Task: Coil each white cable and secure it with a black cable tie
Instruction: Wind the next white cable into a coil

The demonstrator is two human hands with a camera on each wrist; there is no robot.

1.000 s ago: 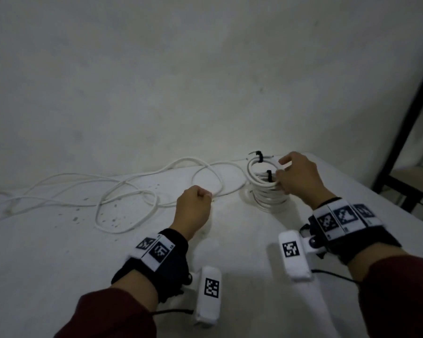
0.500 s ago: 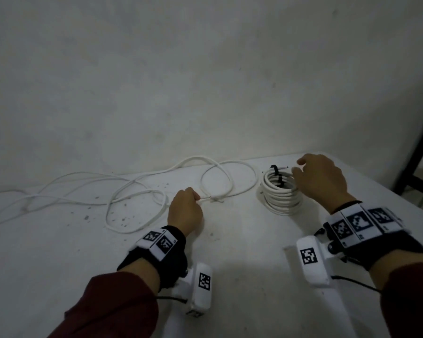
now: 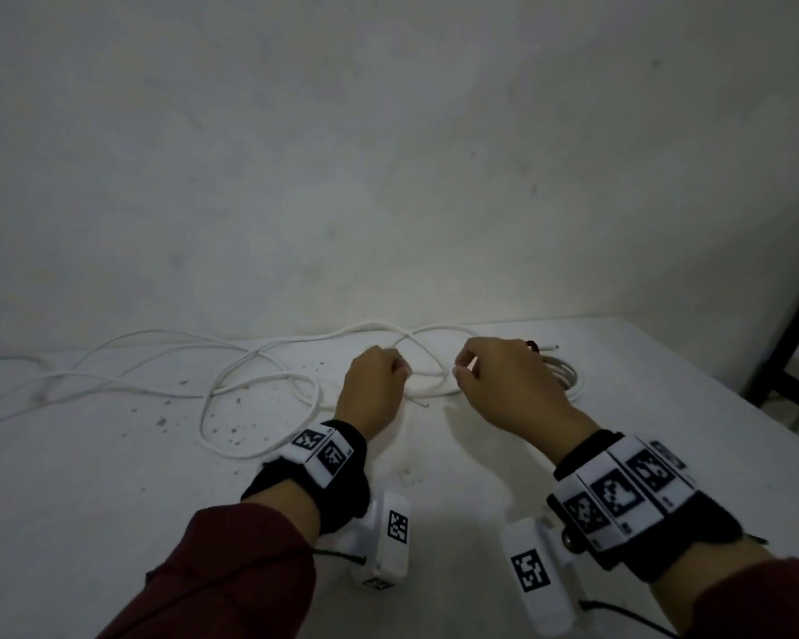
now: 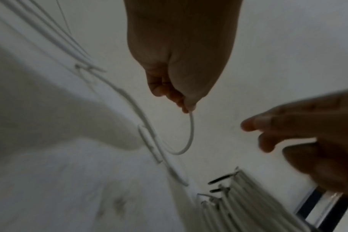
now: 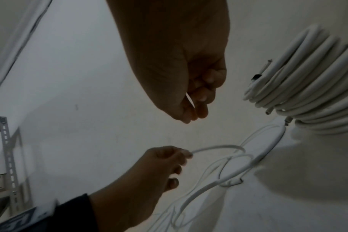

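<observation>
White loose cable sprawls across the table, long axis left–right, its end by your fists. Your left hand pinches it near the end. Right hand, fingers curled, holds nothing & hides most of the tied coil from head cam; right wrist cam shows the coil w/ black tie.

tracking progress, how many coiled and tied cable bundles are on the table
1: the coiled bundle lies on the table just beyond the right hand. The loose cable, held by the left hand, remains uncoiled.
</observation>
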